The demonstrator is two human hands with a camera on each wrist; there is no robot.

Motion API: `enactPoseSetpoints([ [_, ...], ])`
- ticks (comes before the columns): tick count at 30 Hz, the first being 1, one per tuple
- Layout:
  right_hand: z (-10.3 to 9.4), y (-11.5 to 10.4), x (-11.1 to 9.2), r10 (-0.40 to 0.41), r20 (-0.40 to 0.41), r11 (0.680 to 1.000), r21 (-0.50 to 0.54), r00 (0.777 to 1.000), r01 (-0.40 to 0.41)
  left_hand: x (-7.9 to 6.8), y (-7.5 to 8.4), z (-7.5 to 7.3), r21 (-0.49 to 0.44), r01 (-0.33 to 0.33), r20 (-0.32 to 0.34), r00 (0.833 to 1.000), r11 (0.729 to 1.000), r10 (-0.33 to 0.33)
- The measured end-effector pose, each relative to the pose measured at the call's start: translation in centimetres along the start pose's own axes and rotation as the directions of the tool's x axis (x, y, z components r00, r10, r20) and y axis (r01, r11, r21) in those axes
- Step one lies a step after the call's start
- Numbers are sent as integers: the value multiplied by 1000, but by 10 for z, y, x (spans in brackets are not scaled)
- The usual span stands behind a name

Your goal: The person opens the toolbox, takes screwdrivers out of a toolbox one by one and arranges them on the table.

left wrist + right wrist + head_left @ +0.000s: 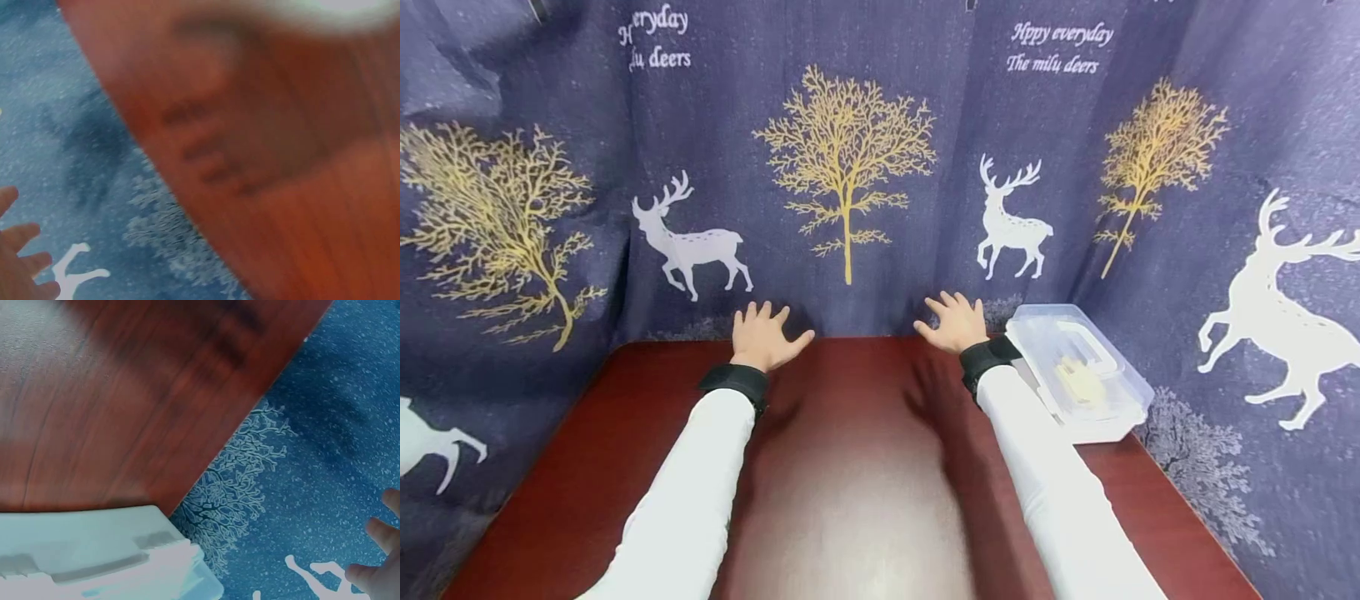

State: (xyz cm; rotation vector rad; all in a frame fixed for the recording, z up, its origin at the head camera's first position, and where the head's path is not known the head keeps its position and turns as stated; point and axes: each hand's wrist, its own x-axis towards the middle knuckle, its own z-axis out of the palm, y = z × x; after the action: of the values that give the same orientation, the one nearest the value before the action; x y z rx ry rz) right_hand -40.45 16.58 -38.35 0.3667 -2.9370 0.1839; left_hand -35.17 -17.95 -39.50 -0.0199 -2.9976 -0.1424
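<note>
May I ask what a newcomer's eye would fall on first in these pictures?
Probably the dark blue curtain behind the table, with its white deer and golden trees. Next, two white sleeves stretch over the table, and a lidded box sits at its far right corner.

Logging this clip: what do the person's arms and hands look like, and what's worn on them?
Long white sleeves, with no markings visible, run to a black band around each wrist. The left hand and right hand wear no gloves; no cables show.
</note>
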Motion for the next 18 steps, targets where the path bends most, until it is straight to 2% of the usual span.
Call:
enactPoseSetpoints([
  [5,-4,-2,-5,2,-20,1000,18,1000,-2,-6,-4,-9,15,7,6,1000,1000,-7],
  [10,-4,3,-8,-18,-79,1000,18,997,20,-11,-4,-19,16,25,-34,999,1000,-24],
  [14,-1,14,-14,-18,-99,1000,9,995,19,-17,-1,-16,0,28,-38,999,1000,-28],
  [18,-2,33,-26,2,-100,1000,8,995,-2,-22,10,-8,-28,20,-46,999,999,-21],
])
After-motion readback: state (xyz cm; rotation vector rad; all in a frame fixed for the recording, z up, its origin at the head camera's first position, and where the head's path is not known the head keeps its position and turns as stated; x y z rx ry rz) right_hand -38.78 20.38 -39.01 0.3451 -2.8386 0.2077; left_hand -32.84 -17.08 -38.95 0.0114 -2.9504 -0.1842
